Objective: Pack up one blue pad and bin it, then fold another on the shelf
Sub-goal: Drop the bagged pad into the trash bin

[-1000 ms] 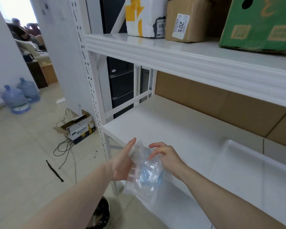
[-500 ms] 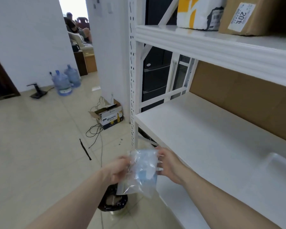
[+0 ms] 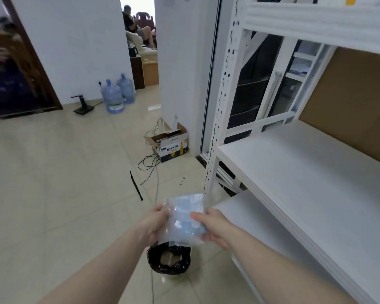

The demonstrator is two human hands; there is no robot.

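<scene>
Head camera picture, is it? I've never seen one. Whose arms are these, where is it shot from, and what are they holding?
There is no robot here. A person wears a camera on the head, so you look down along their own bare arms. The left hand and the right hand each grip a side of a clear plastic bag with a blue pad inside. Below it on the tiled floor stands a bin lined with black plastic. To the right is a white shelf unit.
</scene>
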